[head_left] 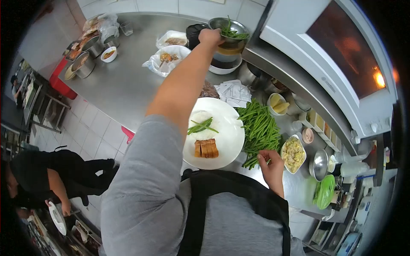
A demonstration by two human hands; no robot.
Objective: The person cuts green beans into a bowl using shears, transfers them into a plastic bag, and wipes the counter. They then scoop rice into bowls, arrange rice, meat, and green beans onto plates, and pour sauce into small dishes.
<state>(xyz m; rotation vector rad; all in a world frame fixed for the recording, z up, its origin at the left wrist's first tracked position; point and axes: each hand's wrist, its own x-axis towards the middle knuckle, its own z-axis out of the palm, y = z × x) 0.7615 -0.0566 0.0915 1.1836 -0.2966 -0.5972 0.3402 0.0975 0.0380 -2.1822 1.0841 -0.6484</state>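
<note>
At the back of the counter, my left hand (210, 38) is closed on the rim of a metal bowl (235, 39) that holds some green beans. My right hand (271, 164) is at the near end of a pile of green beans (259, 128), its thumb and fingertips close together; whatever they pinch is too small to make out. Left of the pile, a white plate (228, 147) carries rice, a few green beans and sliced browned meat (206, 148).
Receipts (234, 93) lie behind the plate. Bowls of food (293, 154) and a metal bowl (318, 164) stand right. A shelf edge and white oven (282, 25) overhang the right back. Pots (83, 66) stand far left. A person in black (47, 175) holds a plate at left.
</note>
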